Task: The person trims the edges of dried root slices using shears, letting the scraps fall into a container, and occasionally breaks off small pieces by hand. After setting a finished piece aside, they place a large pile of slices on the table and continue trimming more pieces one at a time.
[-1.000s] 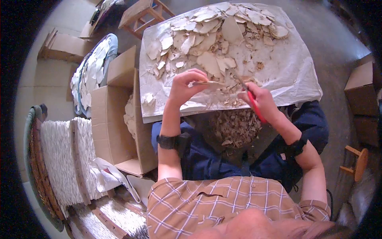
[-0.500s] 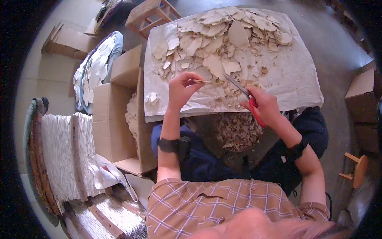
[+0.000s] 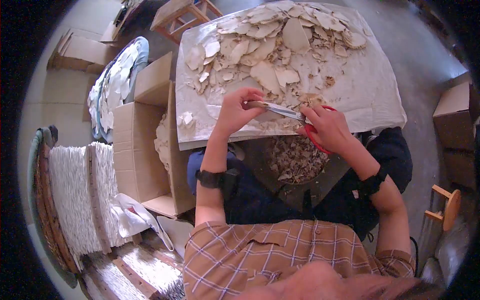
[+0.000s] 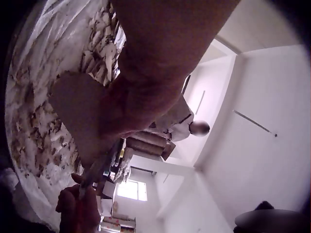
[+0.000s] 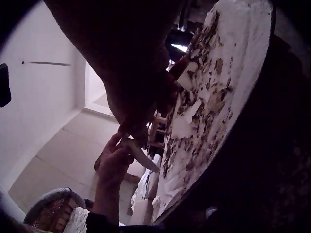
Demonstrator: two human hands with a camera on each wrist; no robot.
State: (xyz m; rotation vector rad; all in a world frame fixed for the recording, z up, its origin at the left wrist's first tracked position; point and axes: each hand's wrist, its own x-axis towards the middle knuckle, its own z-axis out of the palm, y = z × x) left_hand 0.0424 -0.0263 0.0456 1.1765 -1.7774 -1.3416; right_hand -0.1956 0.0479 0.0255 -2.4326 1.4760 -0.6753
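My left hand (image 3: 236,111) pinches a thin, flat, pale piece (image 4: 77,104) with a rounded edge, seen nearly edge-on in the head view. In my right hand (image 3: 329,129) is a pair of red-handled scissors (image 3: 287,111). Their metal blades point left and reach the edge of the held piece by the left fingertips. Both hands are above the near edge of a table (image 3: 370,112) covered in white sheeting. Beyond them lies a heap of similar flat pale pieces (image 3: 296,36), with brownish scraps scattered around.
Below the table edge, between the knees, a container of trimmed scraps (image 3: 295,162) stands. An open cardboard box (image 3: 142,155) is at the left, beside racks of stacked white pieces (image 3: 72,185). A round tray (image 3: 142,47) of white pieces sits farther back. At the right is a small wooden stool (image 3: 452,210).
The scissors have swung from pointing up and away to pointing left, their blades now at the piece's edge. The left hand keeps its pinch and has shifted slightly.
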